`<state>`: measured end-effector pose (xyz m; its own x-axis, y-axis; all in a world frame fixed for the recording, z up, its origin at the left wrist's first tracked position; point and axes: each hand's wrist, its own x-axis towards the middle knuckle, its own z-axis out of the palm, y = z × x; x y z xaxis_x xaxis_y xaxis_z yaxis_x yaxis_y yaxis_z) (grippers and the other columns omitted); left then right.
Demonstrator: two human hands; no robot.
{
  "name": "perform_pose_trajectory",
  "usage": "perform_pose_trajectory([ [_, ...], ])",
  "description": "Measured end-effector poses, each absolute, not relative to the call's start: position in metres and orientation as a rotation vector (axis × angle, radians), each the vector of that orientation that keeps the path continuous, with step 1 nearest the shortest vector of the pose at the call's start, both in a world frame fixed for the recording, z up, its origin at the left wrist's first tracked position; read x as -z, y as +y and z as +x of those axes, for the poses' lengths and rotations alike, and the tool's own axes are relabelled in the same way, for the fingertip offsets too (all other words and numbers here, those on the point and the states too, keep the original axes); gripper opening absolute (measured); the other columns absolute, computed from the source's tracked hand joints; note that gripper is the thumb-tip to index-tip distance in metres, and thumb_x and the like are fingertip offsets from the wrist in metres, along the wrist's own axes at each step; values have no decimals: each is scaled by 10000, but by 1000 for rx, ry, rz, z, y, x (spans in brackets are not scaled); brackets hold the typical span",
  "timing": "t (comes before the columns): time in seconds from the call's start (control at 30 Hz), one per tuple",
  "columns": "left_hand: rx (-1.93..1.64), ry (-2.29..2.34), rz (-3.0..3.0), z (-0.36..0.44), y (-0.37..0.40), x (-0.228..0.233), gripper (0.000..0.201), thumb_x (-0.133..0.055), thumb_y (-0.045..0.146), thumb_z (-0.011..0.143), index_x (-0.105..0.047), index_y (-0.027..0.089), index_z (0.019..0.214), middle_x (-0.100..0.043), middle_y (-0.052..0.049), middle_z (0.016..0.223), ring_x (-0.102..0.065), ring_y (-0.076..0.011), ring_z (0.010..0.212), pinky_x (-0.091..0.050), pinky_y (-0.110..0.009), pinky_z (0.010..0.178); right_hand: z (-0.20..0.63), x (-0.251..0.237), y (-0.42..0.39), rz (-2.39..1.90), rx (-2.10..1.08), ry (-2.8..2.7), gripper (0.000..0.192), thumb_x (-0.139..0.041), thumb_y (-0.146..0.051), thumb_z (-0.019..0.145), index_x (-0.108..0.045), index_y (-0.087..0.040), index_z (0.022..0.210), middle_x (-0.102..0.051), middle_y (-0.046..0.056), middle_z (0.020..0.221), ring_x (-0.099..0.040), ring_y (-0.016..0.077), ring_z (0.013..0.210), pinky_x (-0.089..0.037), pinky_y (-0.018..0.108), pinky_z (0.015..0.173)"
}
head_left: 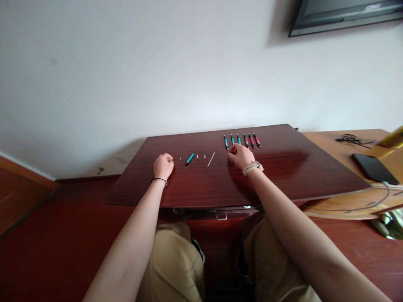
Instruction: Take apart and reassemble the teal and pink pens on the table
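On the tabletop [283, 176], the right hand [241, 156] touches the row of pens [242, 141], fingers loosely curled around nothing; the left hand [163, 165] rests fisted, empty, beside small pen parts [201, 158]

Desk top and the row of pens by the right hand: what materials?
Desk top: looks like dark red-brown wood or wood-grain laminate, glossy; it reflects the wall's light. Row of pens by the right hand: probably plastic, black bodies with teal or red bands; too small to confirm.
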<state>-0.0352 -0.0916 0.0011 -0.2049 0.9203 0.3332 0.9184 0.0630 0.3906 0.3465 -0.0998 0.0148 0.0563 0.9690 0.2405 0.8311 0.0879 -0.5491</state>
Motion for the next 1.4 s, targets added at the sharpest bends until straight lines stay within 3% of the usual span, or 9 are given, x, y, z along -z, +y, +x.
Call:
perform_pose_trajectory([
  [0.6,-820,2267,1948,-32,-90,-2,210,-629,207,897,-772,243,1047,-803,-72,1053,-715,-271,1028,-520,-351,915,352,-3,-94,-1720,-439,-2011,263,-769,-371,880,-830,-280,1119,-782,30,980,-687,208,847,-488,293,766],
  [0.87,-843,2283,1911,-34,-88,1,162,-667,280,917,-745,240,1054,-803,-74,1035,-723,-272,1027,-518,-349,903,353,-2,-90,-1743,-483,-1984,453,-805,-374,867,-747,-205,1283,-793,46,996,-711,219,888,-491,303,799],
  [1.07,-864,2257,1875,-33,-93,-4,337,-701,313,910,-675,210,1229,-766,-57,992,-706,-267,1029,-509,-357,930,350,-7,-96,-1740,-468,-1944,680,-803,-474,880,-608,-187,1465,-796,72,1000,-729,266,929,-486,324,794],
  [1.17,-977,2269,1855,-30,-97,-9,359,-672,315,933,-634,191,1268,-715,-54,973,-686,-255,1018,-509,-357,960,345,-12,-101,-1750,-423,-1897,525,-729,-513,931,-660,-195,1344,-788,80,975,-719,267,912,-473,321,777],
  [1.3,-1267,2146,1969,-16,-107,-21,262,-594,266,978,-629,197,1228,-665,-55,979,-651,-238,1022,-502,-359,1014,329,-19,-108,-1666,-393,-1876,159,-667,-386,946,-682,-228,929,-747,48,884,-641,208,793,-412,293,713],
  [1.4,-1371,1874,2124,10,-120,-35,193,-546,299,1026,-661,214,1155,-665,-84,1059,-638,-237,1023,-509,-359,994,311,-25,-118,-1390,-483,-2001,202,-627,-286,915,-561,-230,732,-619,-13,706,-499,157,666,-348,283,669],
])
